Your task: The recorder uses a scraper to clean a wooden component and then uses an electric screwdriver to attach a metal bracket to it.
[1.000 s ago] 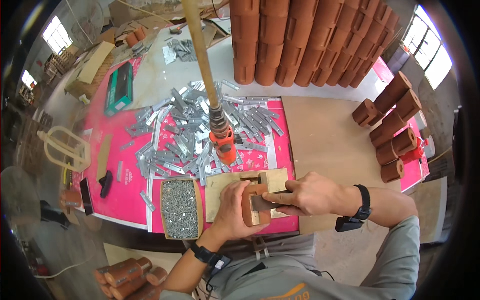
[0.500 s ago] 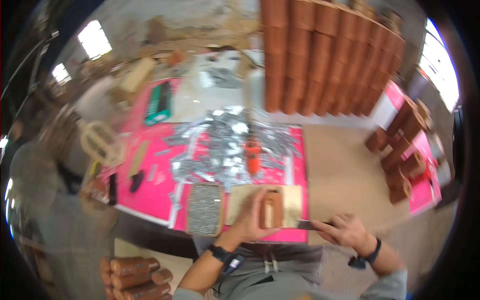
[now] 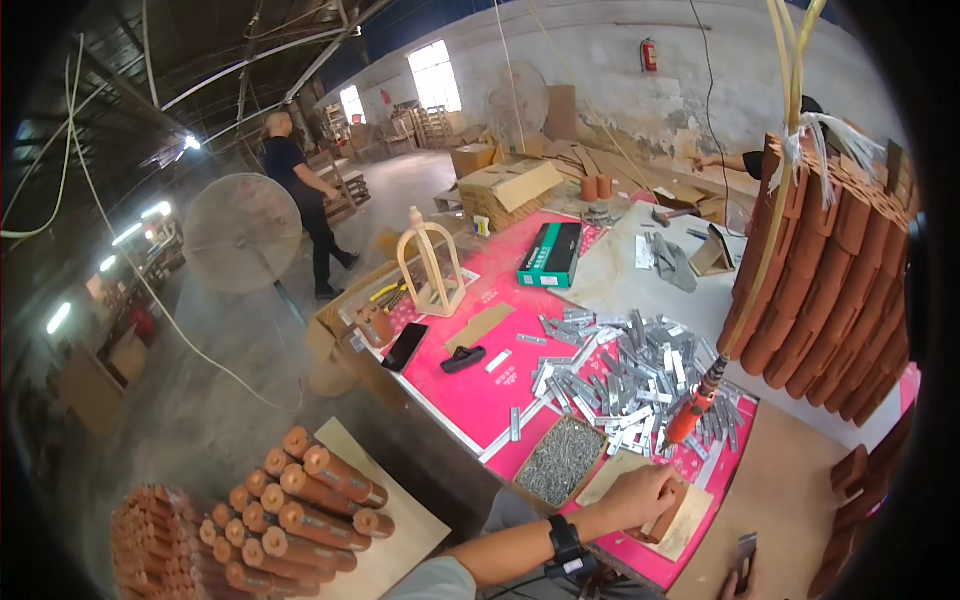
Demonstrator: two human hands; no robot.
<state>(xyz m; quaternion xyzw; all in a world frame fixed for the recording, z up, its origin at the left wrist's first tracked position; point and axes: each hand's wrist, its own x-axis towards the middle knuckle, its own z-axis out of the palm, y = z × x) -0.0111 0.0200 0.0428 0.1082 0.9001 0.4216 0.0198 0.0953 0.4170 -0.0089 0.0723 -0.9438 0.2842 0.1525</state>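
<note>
The left hand (image 3: 640, 497) lies palm-down over a brown wooden block (image 3: 667, 510), fingers curled on its top, pinning it to a pale board (image 3: 690, 528) at the table's near edge. The right hand (image 3: 737, 583) barely shows at the bottom rim, at four o'clock from the block, closed on a thin dark metal piece (image 3: 744, 555). At twelve o'clock hangs an orange driver (image 3: 693, 412) on a cord; a tray of screws (image 3: 560, 460) sits at ten o'clock, a heap of metal plates (image 3: 625, 375) beyond. The step looks like steadying the block for fitting; the metal piece would have to be brought onto it, squarely.
</note>
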